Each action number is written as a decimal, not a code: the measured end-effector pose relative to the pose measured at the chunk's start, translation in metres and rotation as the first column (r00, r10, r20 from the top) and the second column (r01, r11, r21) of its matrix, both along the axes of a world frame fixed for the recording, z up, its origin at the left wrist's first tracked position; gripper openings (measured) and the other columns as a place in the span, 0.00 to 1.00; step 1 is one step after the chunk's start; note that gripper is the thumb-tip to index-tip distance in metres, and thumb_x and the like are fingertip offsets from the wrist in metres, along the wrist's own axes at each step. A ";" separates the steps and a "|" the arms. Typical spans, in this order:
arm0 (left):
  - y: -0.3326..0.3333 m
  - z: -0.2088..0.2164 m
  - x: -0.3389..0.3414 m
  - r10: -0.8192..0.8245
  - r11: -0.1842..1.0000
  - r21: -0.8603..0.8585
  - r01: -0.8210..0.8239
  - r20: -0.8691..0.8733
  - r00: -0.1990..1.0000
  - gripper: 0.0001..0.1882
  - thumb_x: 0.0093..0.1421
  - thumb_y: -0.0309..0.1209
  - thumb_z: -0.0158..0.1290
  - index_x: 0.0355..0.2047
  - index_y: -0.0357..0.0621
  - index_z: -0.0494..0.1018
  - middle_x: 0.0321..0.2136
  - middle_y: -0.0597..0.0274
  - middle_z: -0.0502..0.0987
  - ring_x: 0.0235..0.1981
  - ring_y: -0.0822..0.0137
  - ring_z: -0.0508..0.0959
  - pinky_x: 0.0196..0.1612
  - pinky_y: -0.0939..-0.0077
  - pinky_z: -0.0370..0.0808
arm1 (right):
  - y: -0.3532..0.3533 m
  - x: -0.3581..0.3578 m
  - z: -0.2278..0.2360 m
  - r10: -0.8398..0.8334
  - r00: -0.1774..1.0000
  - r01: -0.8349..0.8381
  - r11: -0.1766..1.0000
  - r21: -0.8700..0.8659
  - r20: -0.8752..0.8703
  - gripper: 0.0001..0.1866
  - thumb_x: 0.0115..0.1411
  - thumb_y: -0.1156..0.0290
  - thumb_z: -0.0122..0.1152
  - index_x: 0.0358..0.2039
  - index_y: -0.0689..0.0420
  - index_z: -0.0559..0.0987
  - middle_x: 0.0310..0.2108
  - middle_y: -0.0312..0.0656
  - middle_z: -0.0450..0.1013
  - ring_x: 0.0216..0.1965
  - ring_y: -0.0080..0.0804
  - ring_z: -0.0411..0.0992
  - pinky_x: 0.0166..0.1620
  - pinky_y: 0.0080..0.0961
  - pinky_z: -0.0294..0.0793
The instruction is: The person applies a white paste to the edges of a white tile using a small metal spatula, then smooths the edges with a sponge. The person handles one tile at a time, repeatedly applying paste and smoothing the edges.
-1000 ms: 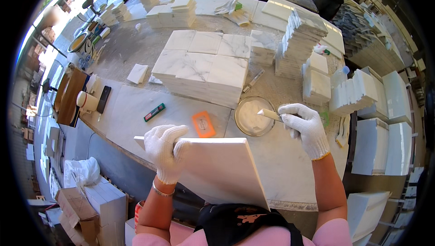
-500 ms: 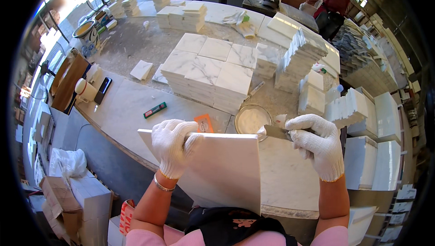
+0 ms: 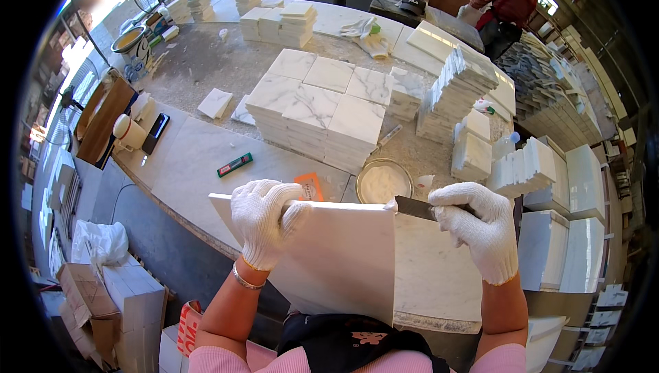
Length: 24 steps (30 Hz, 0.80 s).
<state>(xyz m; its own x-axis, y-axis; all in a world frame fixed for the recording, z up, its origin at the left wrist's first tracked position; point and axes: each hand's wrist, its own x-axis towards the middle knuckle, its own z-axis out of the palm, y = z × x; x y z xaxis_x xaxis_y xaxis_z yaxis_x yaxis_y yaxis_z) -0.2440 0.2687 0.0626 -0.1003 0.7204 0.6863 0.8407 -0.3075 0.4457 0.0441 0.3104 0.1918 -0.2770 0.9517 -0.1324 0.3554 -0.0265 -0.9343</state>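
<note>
A white marble tile [image 3: 336,256] stands tilted on edge close to my body. My left hand [image 3: 268,220], in a white knitted glove, is closed over its top edge near the left side. In my gloved right hand [image 3: 477,225] I grip a dark flat putty knife [image 3: 414,208]. Its tip, with a dab of white paste [image 3: 391,205], touches the tile's upper right corner. Just beyond that corner sits a round tin of white paste [image 3: 383,182]. An orange packet [image 3: 309,186] lies behind the tile's top edge.
Stacked marble tiles [image 3: 319,108] fill the middle of the worktable [image 3: 199,143]. A green box cutter blade case [image 3: 235,165], a phone [image 3: 156,132] and a mug [image 3: 129,132] are at left. More tile stacks [image 3: 473,146] stand at right. Another person [image 3: 508,5] works at the far right.
My right hand has brought the putty knife's tip against the tile's corner, and its blade has turned slightly. The left hand and tile stay in place. The far person has shifted posture.
</note>
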 end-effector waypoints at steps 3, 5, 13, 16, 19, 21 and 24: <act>0.000 0.000 0.000 0.000 1.000 0.001 0.000 -0.005 1.000 0.21 0.67 0.51 0.51 0.29 0.47 0.79 0.26 0.60 0.79 0.31 0.56 0.79 0.42 0.62 0.68 | -0.001 0.001 -0.001 0.007 1.000 -0.008 0.999 0.036 0.009 0.09 0.62 0.78 0.65 0.43 0.60 0.85 0.32 0.33 0.80 0.28 0.12 0.71 0.28 0.12 0.68; 0.000 -0.001 -0.001 0.001 1.000 0.005 -0.001 -0.011 1.000 0.21 0.67 0.50 0.51 0.29 0.47 0.79 0.26 0.60 0.79 0.31 0.56 0.79 0.42 0.62 0.69 | -0.002 0.001 -0.002 0.010 1.000 -0.010 0.998 0.056 0.003 0.09 0.62 0.79 0.65 0.43 0.60 0.85 0.32 0.33 0.80 0.28 0.12 0.71 0.28 0.12 0.68; 0.000 -0.001 -0.001 -0.004 1.000 -0.002 0.004 -0.001 1.000 0.20 0.66 0.49 0.52 0.29 0.47 0.79 0.26 0.60 0.79 0.32 0.56 0.79 0.42 0.62 0.69 | -0.001 0.001 -0.005 0.018 1.000 -0.020 0.992 0.126 0.013 0.09 0.62 0.80 0.64 0.43 0.60 0.85 0.32 0.33 0.80 0.28 0.12 0.69 0.30 0.12 0.68; 0.000 0.000 0.000 -0.005 1.000 0.003 0.005 -0.004 1.000 0.19 0.66 0.48 0.53 0.29 0.47 0.79 0.26 0.60 0.79 0.32 0.55 0.79 0.42 0.62 0.69 | -0.001 0.002 -0.006 0.023 1.000 -0.025 0.990 0.138 0.012 0.09 0.62 0.80 0.64 0.43 0.60 0.85 0.32 0.33 0.80 0.28 0.11 0.69 0.30 0.12 0.67; 0.000 0.000 0.000 -0.008 1.000 -0.001 0.008 -0.003 1.000 0.19 0.65 0.48 0.54 0.29 0.46 0.80 0.26 0.59 0.79 0.32 0.55 0.79 0.42 0.62 0.69 | -0.001 0.001 -0.007 0.020 0.999 -0.025 0.983 0.184 0.033 0.09 0.62 0.80 0.64 0.42 0.60 0.85 0.32 0.32 0.80 0.27 0.11 0.69 0.29 0.12 0.67; 0.000 0.000 0.000 -0.006 1.000 -0.002 0.006 -0.004 1.000 0.19 0.65 0.48 0.54 0.29 0.46 0.80 0.26 0.59 0.79 0.31 0.55 0.79 0.42 0.62 0.69 | -0.001 0.000 -0.006 0.014 1.000 -0.017 0.987 0.160 0.024 0.09 0.62 0.80 0.64 0.42 0.60 0.85 0.32 0.32 0.80 0.27 0.11 0.69 0.29 0.12 0.67; 0.001 -0.001 0.000 -0.004 1.000 0.004 0.004 -0.004 1.000 0.19 0.65 0.48 0.53 0.29 0.46 0.80 0.26 0.59 0.79 0.31 0.56 0.79 0.42 0.62 0.69 | -0.002 0.001 -0.005 0.002 1.000 -0.002 0.992 0.125 0.005 0.09 0.62 0.80 0.65 0.42 0.60 0.85 0.32 0.32 0.80 0.27 0.11 0.69 0.29 0.11 0.67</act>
